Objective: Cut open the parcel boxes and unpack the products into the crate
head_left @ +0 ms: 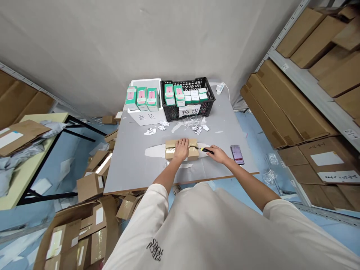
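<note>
A small brown cardboard box [170,150], with shiny clear tape along its top, lies at the middle of the table. My left hand [182,148] rests on top of it, fingers stretched over the lid. At the box's right end, my right hand [216,153] is closed around a black and yellow utility knife [206,150]. The blade points left and meets the box near its taped seam; how deep it sits I cannot tell. Pale worn patches show on the tabletop on both sides of the box.
Behind are a black plastic crate [188,112] and a white foam box [146,117], both with green-pink cartons. Crumpled paper [150,131] and a phone [237,154] lie on the grey table [135,168]. Cartons fill the right shelf [298,67] and a large open box [45,240] lower left.
</note>
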`<state>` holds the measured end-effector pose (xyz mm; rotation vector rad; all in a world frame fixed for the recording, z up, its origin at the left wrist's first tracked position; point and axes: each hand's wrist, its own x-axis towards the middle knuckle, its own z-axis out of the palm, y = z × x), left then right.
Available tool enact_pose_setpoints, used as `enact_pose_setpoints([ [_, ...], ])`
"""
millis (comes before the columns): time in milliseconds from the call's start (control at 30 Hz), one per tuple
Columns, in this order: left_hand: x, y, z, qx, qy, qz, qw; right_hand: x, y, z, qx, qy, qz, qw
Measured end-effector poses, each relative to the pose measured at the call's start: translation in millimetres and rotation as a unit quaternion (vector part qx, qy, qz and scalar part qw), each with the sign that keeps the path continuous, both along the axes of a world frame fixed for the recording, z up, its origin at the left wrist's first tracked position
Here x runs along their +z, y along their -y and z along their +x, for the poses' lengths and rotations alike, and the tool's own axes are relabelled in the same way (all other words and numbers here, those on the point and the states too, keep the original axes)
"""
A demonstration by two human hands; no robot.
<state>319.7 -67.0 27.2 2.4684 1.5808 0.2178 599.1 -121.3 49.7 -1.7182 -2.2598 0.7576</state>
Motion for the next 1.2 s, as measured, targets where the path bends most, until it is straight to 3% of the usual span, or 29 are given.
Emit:
enact_pose_setpoints([
  [200, -0.7, 4, 0, 0.010, 0.011, 0.014, 1.000, -15.2, -1, -10, -0.023, 0.015, 0.027, 0.999],
  [500, 3.7, 4, 0, 0.003, -0.002, 0.006, 1.000, -17.8, -10, 14, -0.007, 0.027, 0.046, 0.999],
  [567, 4.6, 4, 0, 0.005, -0.003, 0.004, 1.000, -17.6, -15, 20, -0.034, 0.012, 0.053, 0.998],
  [700, 3.5, 4, 2, 0.010, 0.003, 0.001, 1.000, -20.1, -27, 33, -0.154, -0.035, 0.087, 0.984],
  [800, 0.9, 6, -2, 0.018, 0.022, -0.003, 1.000, -23.4, -30, 35, -0.172, -0.065, 0.075, 0.980],
  [1000, 0.7, 22, -42, -0.011, 0.052, -0.006, 0.999, -32.9, -22, 4, -0.154, -0.143, 0.049, 0.976],
  [1200, -6.9, 49, -99, 0.073, 0.046, -0.015, 0.996, -38.5, -14, -35, -0.116, -0.207, -0.001, 0.971],
])
